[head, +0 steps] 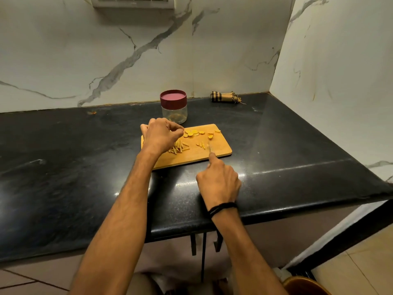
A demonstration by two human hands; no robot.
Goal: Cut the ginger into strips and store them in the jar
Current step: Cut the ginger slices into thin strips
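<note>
A wooden cutting board (214, 155) lies on the black counter. Round yellow ginger slices (194, 133) sit along its far edge, a pile of cut strips (178, 148) lies at its left, and a few more strips (201, 144) lie in the middle. My left hand (160, 135) hovers over the board's left end, fingertips pinching at the nearest slices. My right hand (219, 182) grips a knife handle at the board's near edge; the thin blade (210, 148) points over the board. Behind the board stands a clear jar (174, 112) with a maroon lid on, some strips inside.
The black stone counter (63, 167) meets marble walls at the back and right. A folded checked cloth (224, 96) lies in the back corner. The counter's front edge runs under my forearms; a brown round object (306, 286) shows at bottom right on the floor.
</note>
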